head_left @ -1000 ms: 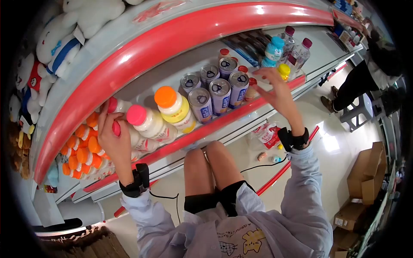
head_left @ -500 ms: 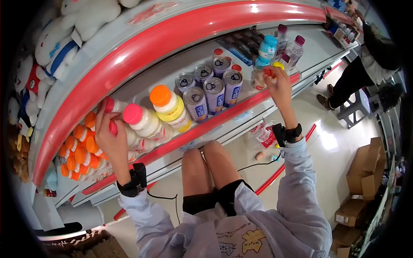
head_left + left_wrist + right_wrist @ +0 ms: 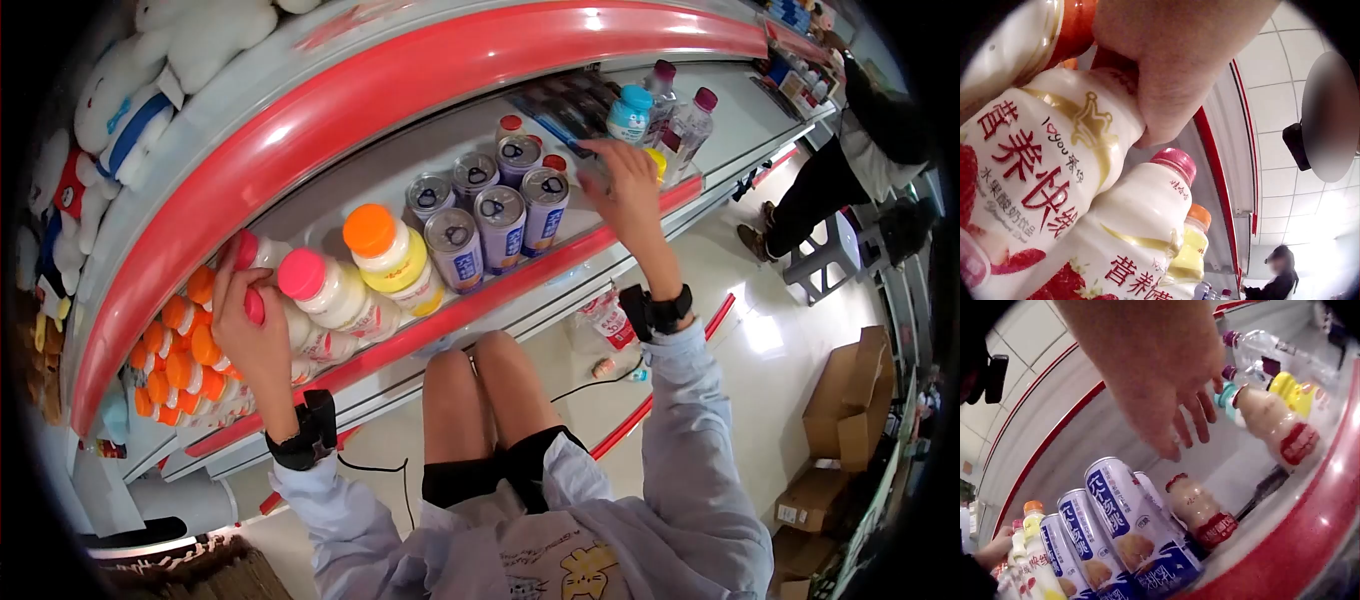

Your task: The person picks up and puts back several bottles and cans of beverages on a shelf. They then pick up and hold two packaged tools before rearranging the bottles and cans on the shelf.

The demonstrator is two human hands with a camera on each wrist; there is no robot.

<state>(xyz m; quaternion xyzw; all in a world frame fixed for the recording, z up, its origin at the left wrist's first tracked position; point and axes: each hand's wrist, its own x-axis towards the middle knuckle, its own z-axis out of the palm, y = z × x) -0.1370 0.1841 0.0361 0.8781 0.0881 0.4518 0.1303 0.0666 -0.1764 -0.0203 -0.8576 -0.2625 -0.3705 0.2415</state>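
My left hand (image 3: 252, 325) grips a pink-capped strawberry yogurt drink bottle (image 3: 1060, 140) round its neck and cap at the shelf's left. Beside it stands another pink-capped bottle (image 3: 325, 290), then an orange-capped one with a yellow label (image 3: 392, 255). My right hand (image 3: 628, 192) hovers with loosely bent fingers and nothing in them, right of the purple-and-white drink cans (image 3: 500, 215). Under its fingertips in the right wrist view is a small red-labelled drink bottle (image 3: 1200, 509). A second small bottle (image 3: 1279, 425) stands near the yellow-capped bottle (image 3: 1300, 394).
Clear bottles with purple caps (image 3: 688, 130) and a blue-capped bottle (image 3: 630, 115) stand at the right. Many orange-capped bottles (image 3: 180, 370) crowd the left end. A red edge strip (image 3: 480, 305) runs along the shelf front. Plush toys (image 3: 130, 110) sit above.
My right hand carried a small bottle rightward, let it go beside the blue-capped bottle, then came back left towards the cans. My left hand keeps its grip.
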